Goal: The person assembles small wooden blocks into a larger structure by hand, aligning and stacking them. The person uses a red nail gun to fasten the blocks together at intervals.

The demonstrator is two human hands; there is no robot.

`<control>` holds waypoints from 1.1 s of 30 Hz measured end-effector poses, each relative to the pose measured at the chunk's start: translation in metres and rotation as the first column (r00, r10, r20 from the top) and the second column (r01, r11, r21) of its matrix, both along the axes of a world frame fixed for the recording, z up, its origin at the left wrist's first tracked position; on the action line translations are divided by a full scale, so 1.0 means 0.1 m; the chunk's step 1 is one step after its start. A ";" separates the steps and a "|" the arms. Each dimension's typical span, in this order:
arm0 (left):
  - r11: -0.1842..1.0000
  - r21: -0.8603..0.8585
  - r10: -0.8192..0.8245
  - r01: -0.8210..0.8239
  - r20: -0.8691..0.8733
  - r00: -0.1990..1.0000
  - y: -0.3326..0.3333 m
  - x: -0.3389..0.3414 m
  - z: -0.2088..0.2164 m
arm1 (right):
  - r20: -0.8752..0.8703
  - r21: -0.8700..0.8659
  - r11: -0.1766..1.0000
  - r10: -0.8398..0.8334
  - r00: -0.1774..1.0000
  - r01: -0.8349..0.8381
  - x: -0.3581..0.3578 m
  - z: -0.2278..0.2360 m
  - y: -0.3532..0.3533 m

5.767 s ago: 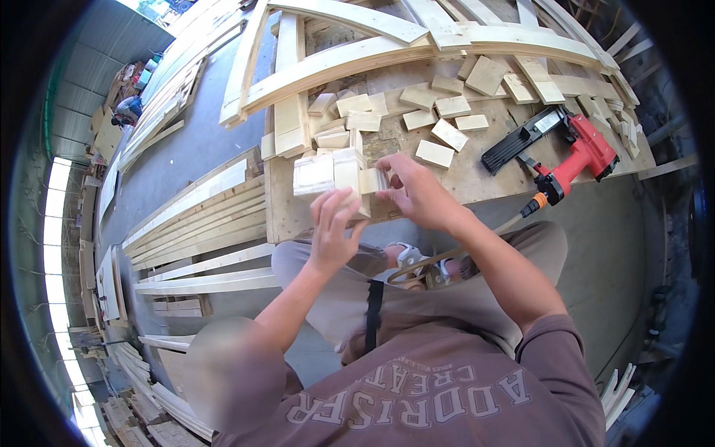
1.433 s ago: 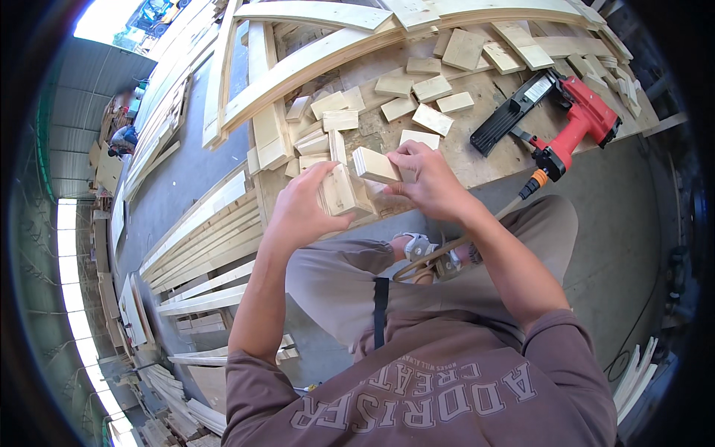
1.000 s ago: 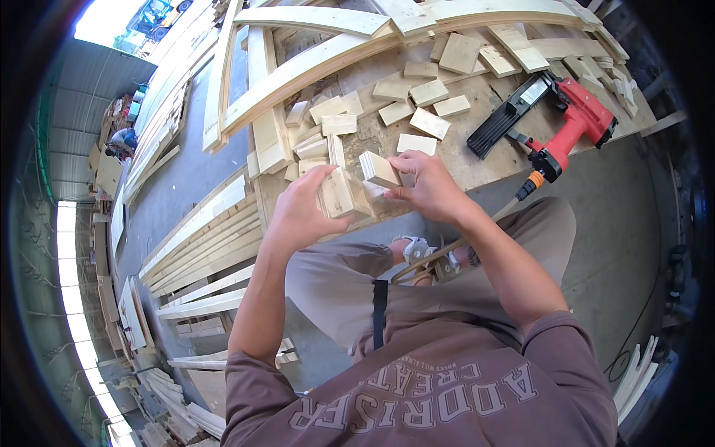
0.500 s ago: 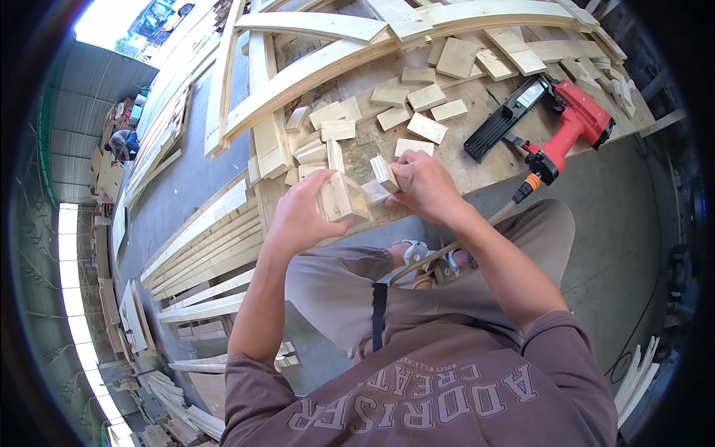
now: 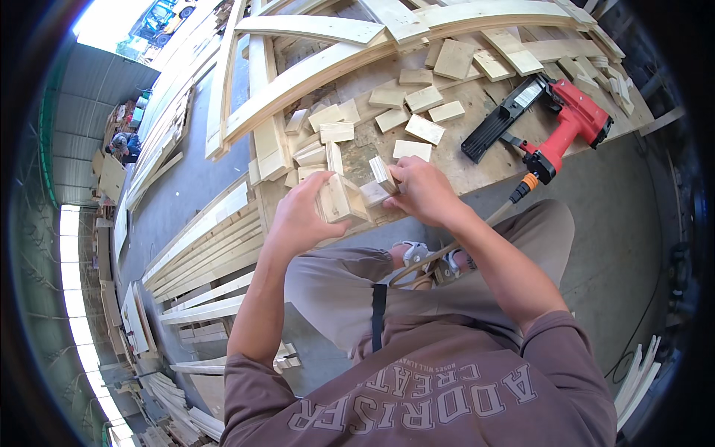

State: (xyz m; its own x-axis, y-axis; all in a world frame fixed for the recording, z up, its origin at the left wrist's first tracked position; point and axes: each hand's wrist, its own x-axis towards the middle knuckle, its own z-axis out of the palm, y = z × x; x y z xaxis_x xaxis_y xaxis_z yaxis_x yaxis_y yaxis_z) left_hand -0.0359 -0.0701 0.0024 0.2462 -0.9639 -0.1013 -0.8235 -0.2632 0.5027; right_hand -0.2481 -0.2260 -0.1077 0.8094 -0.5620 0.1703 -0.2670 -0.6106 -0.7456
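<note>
My left hand [image 5: 298,214] is closed round a pale wood block [image 5: 340,200] at the near edge of the workbench, thumb on its near side and fingers over its far side. My right hand [image 5: 424,190] pinches a small plywood piece [image 5: 382,175] that stands on edge. Between the two hands a short flat wood piece [image 5: 375,194] lies against the block and reaches under my right fingers. Just beyond the block, a narrow wood strip [image 5: 334,156] points away from me. Many loose wood offcuts [image 5: 424,129] lie past my hands.
A red nail gun [image 5: 570,123] with a black magazine rests on the right of the workbench [image 5: 477,167], its hose [image 5: 503,212] trailing down past my legs. Long curved wood frames [image 5: 313,71] cover the far side. Boards [image 5: 205,238] are stacked at left; a person [image 5: 125,145] bends far off.
Both hands keep almost the same hold and place. The view has shifted very slightly; the far-off person's posture differs a little.
</note>
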 end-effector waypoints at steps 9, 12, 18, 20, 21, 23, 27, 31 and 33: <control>1.000 -0.013 0.006 -0.006 0.003 1.000 0.02 0.02 -0.01 | 0.002 -0.048 0.999 0.009 1.000 -0.009 -0.02 0.06 0.02; 1.000 0.017 0.024 -0.024 0.015 1.000 0.05 -0.01 0.02 | -0.022 -0.029 0.999 0.026 0.999 -0.026 -0.02 0.08 0.01; 0.989 -0.131 -0.069 0.067 -0.012 0.998 0.07 -0.02 0.02 | -0.051 0.060 0.998 0.023 0.998 -0.019 -0.05 0.08 0.00; 0.983 -0.166 -0.088 0.074 -0.077 0.993 0.05 0.00 0.01 | -0.046 0.082 0.996 0.026 0.999 -0.022 -0.05 0.11 0.00; 0.986 -0.154 -0.079 0.065 -0.085 0.993 0.06 -0.01 -0.01 | -0.046 0.089 0.996 0.027 0.999 -0.023 -0.04 0.13 0.00; 0.991 -0.127 -0.062 0.050 -0.098 0.993 0.05 -0.04 -0.06 | -0.051 0.086 0.996 0.036 0.998 -0.031 -0.03 0.14 -0.01; 0.990 -0.131 -0.059 0.046 -0.097 0.994 0.04 -0.01 -0.08 | -0.058 0.053 0.997 0.051 0.997 -0.048 -0.03 0.13 -0.03; 0.989 -0.143 -0.055 0.040 -0.098 0.994 0.03 -0.01 -0.11 | -0.052 0.028 0.999 0.039 0.998 -0.038 -0.02 0.14 -0.03; 0.989 -0.142 -0.048 0.033 -0.103 0.994 0.02 -0.02 -0.11 | -0.059 0.023 0.999 0.040 0.997 -0.039 -0.02 0.14 -0.02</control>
State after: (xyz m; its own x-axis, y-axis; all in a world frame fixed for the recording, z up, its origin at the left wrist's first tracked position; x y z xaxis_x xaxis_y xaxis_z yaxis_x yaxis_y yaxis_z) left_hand -0.0376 -0.0677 -0.0085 0.2014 -0.9794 0.0120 -0.7724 -0.1513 0.6168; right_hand -0.2503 -0.2282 -0.0940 0.8396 -0.5321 0.1095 -0.2871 -0.6057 -0.7421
